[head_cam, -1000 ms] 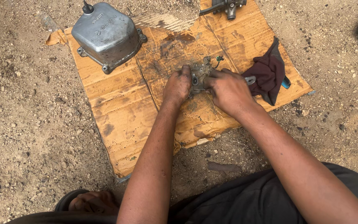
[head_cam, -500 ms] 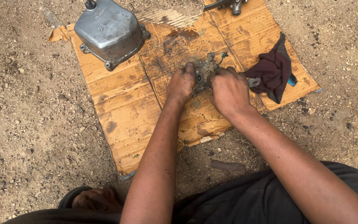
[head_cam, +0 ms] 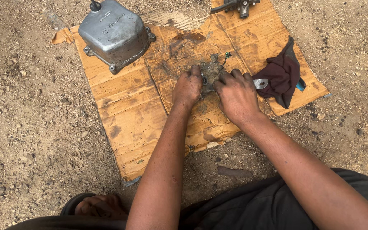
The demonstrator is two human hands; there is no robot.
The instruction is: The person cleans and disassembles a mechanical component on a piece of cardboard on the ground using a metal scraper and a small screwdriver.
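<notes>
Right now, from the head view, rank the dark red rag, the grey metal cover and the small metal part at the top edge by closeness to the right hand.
1. Dark red rag, just right of the right hand.
2. Small metal part, top edge of the cardboard.
3. Grey metal cover, far upper left.

A flattened sheet of brown cardboard [head_cam: 128, 110] lies on sandy, pebbly ground [head_cam: 26, 127], stained dark with oil near its middle. On its upper left corner sits a grey metal engine cover [head_cam: 113, 34] with bolt lugs at its rim and a black cap on top. At the upper edge lies a dark metal part [head_cam: 237, 5], partly cut off. On the right side rests a crumpled maroon rag [head_cam: 282, 74], with a blue-handled tool [head_cam: 300, 85] poking out beneath it.
</notes>
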